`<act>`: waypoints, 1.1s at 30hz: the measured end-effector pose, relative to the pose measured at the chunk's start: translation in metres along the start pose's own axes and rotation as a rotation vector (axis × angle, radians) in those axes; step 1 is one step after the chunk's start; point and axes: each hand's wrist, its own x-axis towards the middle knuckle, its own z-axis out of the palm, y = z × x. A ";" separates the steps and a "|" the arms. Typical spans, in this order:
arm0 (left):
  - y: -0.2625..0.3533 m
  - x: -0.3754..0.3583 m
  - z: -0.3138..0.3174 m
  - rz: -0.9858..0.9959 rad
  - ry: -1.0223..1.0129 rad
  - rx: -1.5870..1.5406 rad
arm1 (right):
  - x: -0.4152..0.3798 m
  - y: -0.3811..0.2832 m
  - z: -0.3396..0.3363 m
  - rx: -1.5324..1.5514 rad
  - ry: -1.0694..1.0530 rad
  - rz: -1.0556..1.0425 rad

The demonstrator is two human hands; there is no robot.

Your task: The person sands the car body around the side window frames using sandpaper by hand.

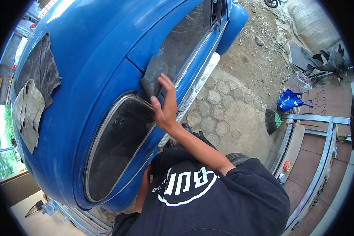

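Note:
My right hand (166, 104) reaches to the pillar between the side windows of a blue car (78, 59). Its thumb and fingers grip a thin dark grey sheet (155, 70) that looks like sandpaper, one corner standing up off the body. Below the sheet lies the rear side window (120, 145), dark and dusty in a worn metal trim. My left hand (147, 170) is low beside the car's flank. Only part of it shows past my black shirt, and its fingers are hidden.
A dark grey cloth (41, 70) and a beige cloth (29, 112) lie on the car's roof. A running board (198, 80) juts out along the side. A broom (273, 121), a blue bag (290, 100) and a metal frame (318, 119) stand to the right.

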 end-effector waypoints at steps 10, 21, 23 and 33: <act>0.022 0.013 -0.003 0.220 -0.044 0.082 | 0.037 -0.008 -0.023 -0.094 0.053 0.036; 0.283 -0.151 -0.005 0.874 -0.326 -0.046 | -0.005 -0.022 -0.072 0.717 0.077 0.701; 0.327 -0.164 0.011 0.951 -0.310 -0.211 | -0.016 -0.016 -0.091 0.833 -0.044 0.805; 0.378 -0.163 0.074 0.777 -0.476 -0.459 | -0.076 0.003 -0.113 0.288 -0.100 0.624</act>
